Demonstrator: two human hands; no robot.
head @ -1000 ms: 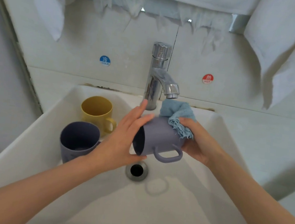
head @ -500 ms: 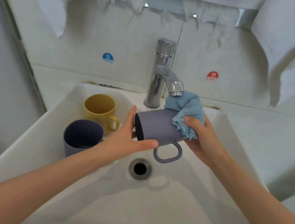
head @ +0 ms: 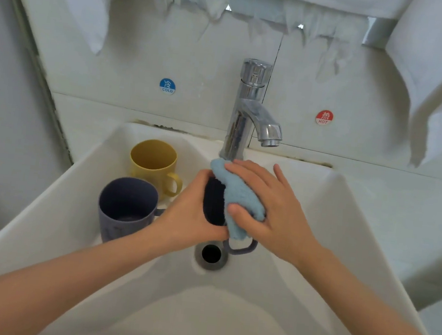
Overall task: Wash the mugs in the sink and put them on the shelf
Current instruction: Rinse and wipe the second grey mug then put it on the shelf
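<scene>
White towel hangs top left, blue COLD sticker on the wall below it. In the left part of the sink two mugs stand upright, mouths up: yellow mug at the back, standing purple mug just in front of it, close together; contact unclear.

Left hand comes in from lower left, fingers curled round the held mug, gripping it at the mouth end. This mug is also purple, lies on its side above the drain, dark opening toward the left hand, handle hanging down. It is clear of the basin floor and sits under and in front of the faucet. No water stream visible at the spout.

Blue cloth is draped over the held mug's upper side. Right hand lies on it, fingers spread and bent over the cloth, thumb tucked under its lower edge, pinching the cloth against the mug.

Red HOT sticker right of the faucet; a second white towel hangs top right.

Count: 3 mugs (1 yellow, 2 purple), 1 cloth, 1 faucet, 1 drain, 2 stickers, 2 towels, 2 hands.
</scene>
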